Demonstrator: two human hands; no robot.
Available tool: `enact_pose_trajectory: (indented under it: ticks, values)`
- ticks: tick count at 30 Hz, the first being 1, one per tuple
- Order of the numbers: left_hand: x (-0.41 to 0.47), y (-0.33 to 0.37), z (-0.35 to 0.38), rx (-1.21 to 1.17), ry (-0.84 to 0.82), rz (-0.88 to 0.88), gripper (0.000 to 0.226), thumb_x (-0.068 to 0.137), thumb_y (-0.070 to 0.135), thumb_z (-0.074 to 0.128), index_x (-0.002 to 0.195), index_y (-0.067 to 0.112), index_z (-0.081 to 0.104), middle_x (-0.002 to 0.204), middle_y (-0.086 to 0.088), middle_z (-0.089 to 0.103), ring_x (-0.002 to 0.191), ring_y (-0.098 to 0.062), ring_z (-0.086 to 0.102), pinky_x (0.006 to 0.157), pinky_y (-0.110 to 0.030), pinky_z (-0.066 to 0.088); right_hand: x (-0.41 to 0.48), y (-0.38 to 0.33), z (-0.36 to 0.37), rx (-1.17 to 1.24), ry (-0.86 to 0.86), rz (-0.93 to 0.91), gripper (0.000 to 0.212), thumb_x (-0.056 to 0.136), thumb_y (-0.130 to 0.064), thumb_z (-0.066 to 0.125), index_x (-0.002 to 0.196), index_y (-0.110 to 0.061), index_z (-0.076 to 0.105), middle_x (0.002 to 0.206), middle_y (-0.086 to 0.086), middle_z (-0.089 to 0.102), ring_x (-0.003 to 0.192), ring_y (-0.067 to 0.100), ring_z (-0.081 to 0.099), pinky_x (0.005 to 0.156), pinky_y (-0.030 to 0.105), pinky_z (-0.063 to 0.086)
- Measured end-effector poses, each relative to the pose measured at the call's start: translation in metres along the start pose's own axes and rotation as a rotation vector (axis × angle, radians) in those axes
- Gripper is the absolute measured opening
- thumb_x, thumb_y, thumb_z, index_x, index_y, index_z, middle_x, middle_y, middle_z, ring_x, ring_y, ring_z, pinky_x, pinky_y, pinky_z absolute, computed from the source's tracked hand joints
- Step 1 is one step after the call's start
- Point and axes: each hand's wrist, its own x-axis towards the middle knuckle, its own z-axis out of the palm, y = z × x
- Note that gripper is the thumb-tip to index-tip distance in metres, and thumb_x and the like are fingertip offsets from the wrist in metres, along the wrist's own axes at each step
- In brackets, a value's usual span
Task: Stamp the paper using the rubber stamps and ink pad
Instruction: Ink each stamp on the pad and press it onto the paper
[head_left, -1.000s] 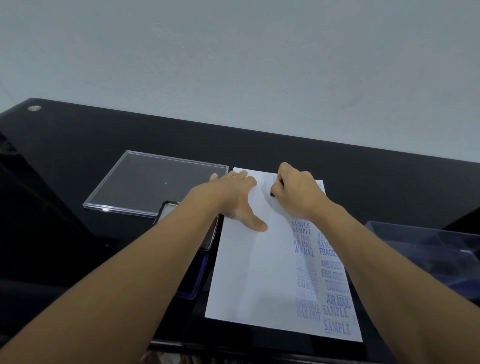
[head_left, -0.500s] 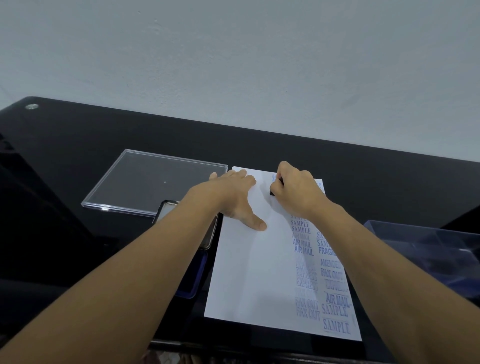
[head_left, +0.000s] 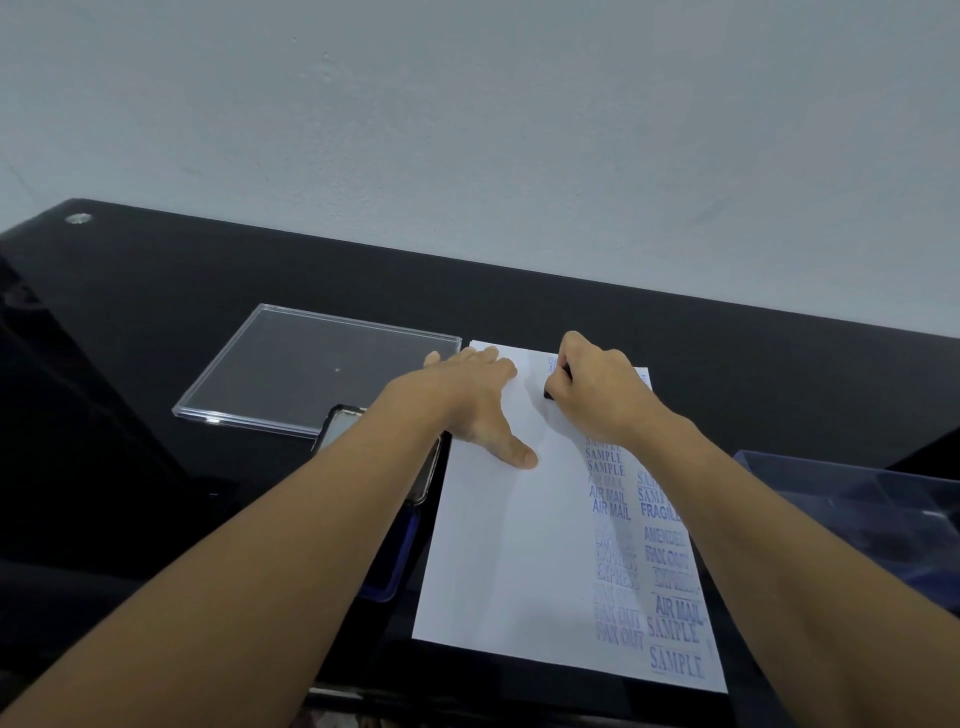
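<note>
paper (head_left: 498, 545) lies on the bench (head_left: 208, 291), long axis running away from the person; right columns full of prints, left half bare. right hand (head_left: 597, 397) is curled round a dark stamp (head_left: 548, 394), down at the paper's far edge; left hand (head_left: 467, 400) flat with straight fingers on its far left. ink pad (head_left: 399, 558) sits just off the paper's left edge, so re-inking likely means crossing leftward.

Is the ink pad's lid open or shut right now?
Open: the ink pad shows its blue base past the left forearm, with the shiny lid folded back. The arm hides the rest.
</note>
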Motion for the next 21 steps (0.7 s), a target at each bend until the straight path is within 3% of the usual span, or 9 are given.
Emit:
enact_pose_trajectory:
  ticks: [3, 8, 21]
  values:
    - [-0.001, 0.0, 0.0, 0.0, 0.001, 0.001, 0.104, 0.067, 0.076, 0.068, 0.147, 0.022, 0.031, 0.156, 0.002, 0.024, 0.146, -0.02, 0.017, 0.116, -0.051, 0.01, -0.001, 0.0, -0.009, 0.029, -0.029, 0.011, 0.014, 0.102, -0.025, 0.044, 0.098, -0.012, 0.047, 0.083, 0.008, 0.059, 0.065, 0.018, 0.052, 0.055, 0.032, 0.041]
    - [-0.005, 0.001, -0.003, -0.019, -0.013, -0.012, 0.109, 0.068, 0.074, 0.07, 0.152, 0.023, 0.024, 0.16, 0.003, 0.018, 0.149, -0.02, 0.01, 0.118, -0.052, 0.003, -0.002, 0.003, -0.043, 0.212, 0.101, 0.06, 0.012, 0.102, -0.024, 0.046, 0.106, -0.013, 0.046, 0.084, 0.003, 0.059, 0.063, 0.015, 0.053, 0.053, 0.028, 0.043]
    - [-0.005, 0.0, -0.001, -0.047, 0.009, -0.012, 0.115, 0.067, 0.073, 0.072, 0.155, 0.024, 0.017, 0.164, 0.004, 0.007, 0.151, -0.017, -0.005, 0.12, -0.054, -0.004, -0.012, 0.016, -0.059, 0.113, 0.095, 0.048, 0.011, 0.1, -0.027, 0.054, 0.1, -0.017, 0.05, 0.088, 0.001, 0.059, 0.07, 0.013, 0.054, 0.057, 0.024, 0.038]
